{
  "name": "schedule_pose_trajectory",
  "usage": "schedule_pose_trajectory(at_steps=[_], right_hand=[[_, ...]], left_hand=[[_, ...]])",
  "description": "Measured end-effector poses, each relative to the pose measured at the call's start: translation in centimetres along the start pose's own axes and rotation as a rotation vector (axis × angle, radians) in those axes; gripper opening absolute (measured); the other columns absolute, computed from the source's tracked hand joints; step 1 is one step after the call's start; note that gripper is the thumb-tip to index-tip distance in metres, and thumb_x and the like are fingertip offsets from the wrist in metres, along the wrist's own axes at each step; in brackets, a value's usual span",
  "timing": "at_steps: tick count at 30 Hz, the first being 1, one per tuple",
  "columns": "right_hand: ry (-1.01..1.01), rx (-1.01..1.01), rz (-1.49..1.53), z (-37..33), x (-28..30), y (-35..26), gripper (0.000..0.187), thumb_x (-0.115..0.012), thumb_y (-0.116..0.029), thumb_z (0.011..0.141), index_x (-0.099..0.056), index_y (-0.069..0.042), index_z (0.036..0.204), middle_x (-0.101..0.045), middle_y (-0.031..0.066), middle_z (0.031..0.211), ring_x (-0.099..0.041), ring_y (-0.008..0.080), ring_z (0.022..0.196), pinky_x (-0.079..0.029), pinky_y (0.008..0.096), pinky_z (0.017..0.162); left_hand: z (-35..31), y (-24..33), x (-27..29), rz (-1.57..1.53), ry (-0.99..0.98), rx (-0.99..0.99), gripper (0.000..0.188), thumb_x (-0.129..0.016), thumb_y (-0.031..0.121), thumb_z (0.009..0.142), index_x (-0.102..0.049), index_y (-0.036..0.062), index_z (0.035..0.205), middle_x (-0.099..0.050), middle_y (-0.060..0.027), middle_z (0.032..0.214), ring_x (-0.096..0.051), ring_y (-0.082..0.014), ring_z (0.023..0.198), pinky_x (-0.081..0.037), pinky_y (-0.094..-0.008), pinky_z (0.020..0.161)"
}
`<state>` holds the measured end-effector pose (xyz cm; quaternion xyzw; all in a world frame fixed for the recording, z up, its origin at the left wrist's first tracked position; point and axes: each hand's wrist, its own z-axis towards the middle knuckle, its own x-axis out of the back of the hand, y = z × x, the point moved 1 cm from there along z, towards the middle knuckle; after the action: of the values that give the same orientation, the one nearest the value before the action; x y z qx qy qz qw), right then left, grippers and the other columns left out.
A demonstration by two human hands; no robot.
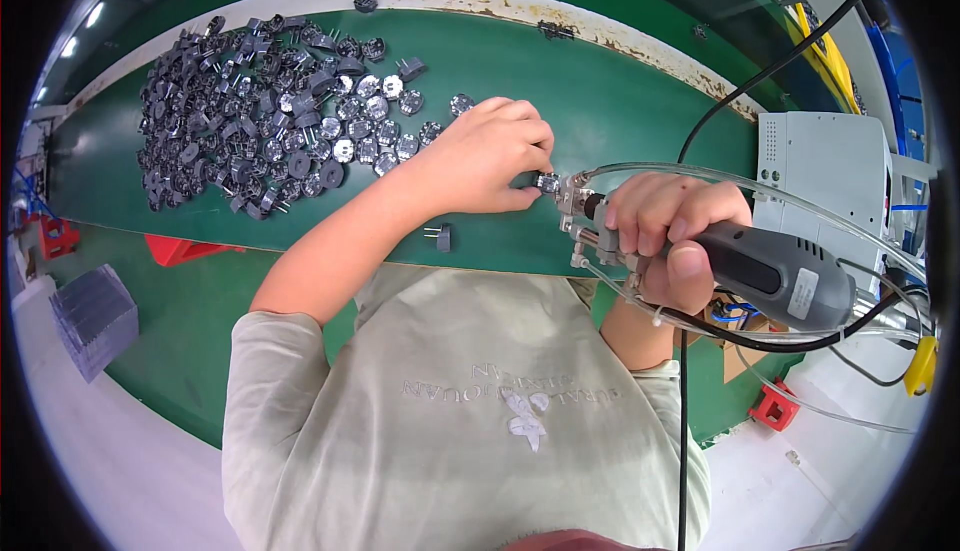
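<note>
My left hand (490, 156) pinches a small black plug part (547, 183) between thumb and fingers, above the green worktop. Wrapped round a dark grey electric screwdriver (765, 269) is my right hand (675, 226). The metal head (580, 213) of the screwdriver points left and meets the plug part; whether its tip touches is hidden. To the left of my left forearm spreads a big heap of black two-pin plug parts (255, 116), some with clear faces. One loose plug part (440, 238) lies by the worktop's near edge, below my left wrist.
Clear hoses (810, 206) and a black cable (770, 71) run from the screwdriver's side to the right. A light grey machine box (820, 171) stands at the right end of the green worktop (640, 101). A worn white ledge (480, 3) bounds the back.
</note>
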<state>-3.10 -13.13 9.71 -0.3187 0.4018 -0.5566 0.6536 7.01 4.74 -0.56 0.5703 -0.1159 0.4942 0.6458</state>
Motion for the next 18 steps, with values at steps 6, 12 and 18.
schedule_pose_trajectory(at_steps=[6, 12, 18], right_hand=[[-0.009, -0.010, -0.063, 0.35, -0.47, -0.09, 0.026, -0.070, -0.025, 0.093, -0.050, -0.007, 0.095, -0.055, 0.0063, 0.068, -0.055, 0.0191, 0.056, -0.054, 0.0414, 0.062], [-0.001, -0.010, -0.080, 0.26, -0.68, -0.20, 0.028, -0.073, -0.025, 0.092, -0.050, -0.007, 0.093, -0.056, 0.0066, 0.068, -0.055, 0.0190, 0.056, -0.055, 0.0409, 0.060], [-0.037, -0.013, -0.082, 0.56, -0.77, -0.12, 0.028, -0.073, -0.024, 0.093, -0.050, -0.007, 0.092, -0.055, 0.0067, 0.068, -0.055, 0.0189, 0.056, -0.055, 0.0414, 0.060]], left_hand=[[0.16, 0.08, 0.11, 0.000, -0.007, 0.000, 0.025, -0.082, 0.020, 0.073, -0.078, 0.0081, 0.094, -0.067, -0.0009, 0.103, -0.061, -0.0235, 0.109, -0.049, -0.0406, 0.096], [0.18, 0.09, 0.17, 0.007, -0.010, 0.000, 0.025, -0.082, 0.021, 0.073, -0.078, 0.0083, 0.094, -0.067, -0.0008, 0.104, -0.061, -0.0233, 0.109, -0.048, -0.0407, 0.097], [0.13, 0.06, 0.13, 0.016, -0.016, 0.002, 0.025, -0.082, 0.022, 0.073, -0.078, 0.0082, 0.094, -0.067, -0.0009, 0.104, -0.061, -0.0234, 0.110, -0.048, -0.0407, 0.098]])
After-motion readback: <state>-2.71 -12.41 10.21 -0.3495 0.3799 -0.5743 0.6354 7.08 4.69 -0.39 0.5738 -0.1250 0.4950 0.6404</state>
